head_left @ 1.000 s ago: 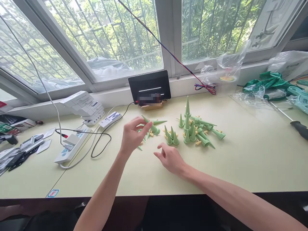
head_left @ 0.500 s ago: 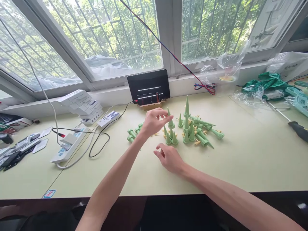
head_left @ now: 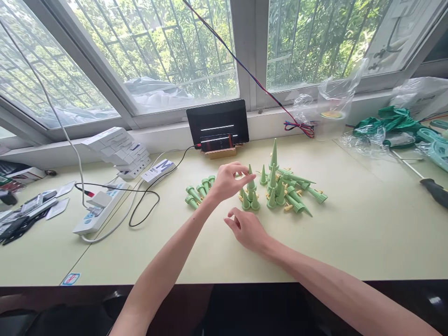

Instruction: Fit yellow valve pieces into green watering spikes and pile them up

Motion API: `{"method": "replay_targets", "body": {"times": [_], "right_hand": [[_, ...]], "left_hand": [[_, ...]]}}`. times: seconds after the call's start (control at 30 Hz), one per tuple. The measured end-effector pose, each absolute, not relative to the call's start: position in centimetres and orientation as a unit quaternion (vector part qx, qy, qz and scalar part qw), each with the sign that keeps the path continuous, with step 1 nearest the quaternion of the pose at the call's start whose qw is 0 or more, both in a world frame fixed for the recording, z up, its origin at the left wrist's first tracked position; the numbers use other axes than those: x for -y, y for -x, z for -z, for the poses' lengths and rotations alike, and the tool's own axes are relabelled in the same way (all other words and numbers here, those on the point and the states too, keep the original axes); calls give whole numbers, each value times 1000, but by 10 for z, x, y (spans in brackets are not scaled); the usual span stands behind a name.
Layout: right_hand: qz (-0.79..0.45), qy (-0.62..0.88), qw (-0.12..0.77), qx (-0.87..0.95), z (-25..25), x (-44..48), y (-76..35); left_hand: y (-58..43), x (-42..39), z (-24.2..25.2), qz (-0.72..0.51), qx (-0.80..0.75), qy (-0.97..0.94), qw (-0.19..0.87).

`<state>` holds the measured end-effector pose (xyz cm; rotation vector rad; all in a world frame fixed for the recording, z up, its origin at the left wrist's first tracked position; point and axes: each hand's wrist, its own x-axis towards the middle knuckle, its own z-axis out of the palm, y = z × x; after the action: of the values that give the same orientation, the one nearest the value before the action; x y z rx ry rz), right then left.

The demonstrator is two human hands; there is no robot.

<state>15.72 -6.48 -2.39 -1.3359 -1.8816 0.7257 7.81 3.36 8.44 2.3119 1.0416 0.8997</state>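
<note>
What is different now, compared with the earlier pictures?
The left hand has carried a green cone rightward, from the left pile to the small upright cones, and lowered it slightly; whether it rests on them is unclear. The right hand and the tall cone stack stayed put.

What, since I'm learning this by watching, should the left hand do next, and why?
Probably ease the pinched green cone straight down before letting go: the left hand holds it tip-up over the clustered upright cones, and whether it already rests on them is hard to tell. The right hand is nearby, holding nothing.
</note>
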Motion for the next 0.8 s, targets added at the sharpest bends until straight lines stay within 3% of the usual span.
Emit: {"method": "replay_targets", "body": {"times": [0.8], "right_hand": [[-279,521,339,732,22,65,-158]], "left_hand": [[-79,-39,-80,-313,-369,-848,216]]}}
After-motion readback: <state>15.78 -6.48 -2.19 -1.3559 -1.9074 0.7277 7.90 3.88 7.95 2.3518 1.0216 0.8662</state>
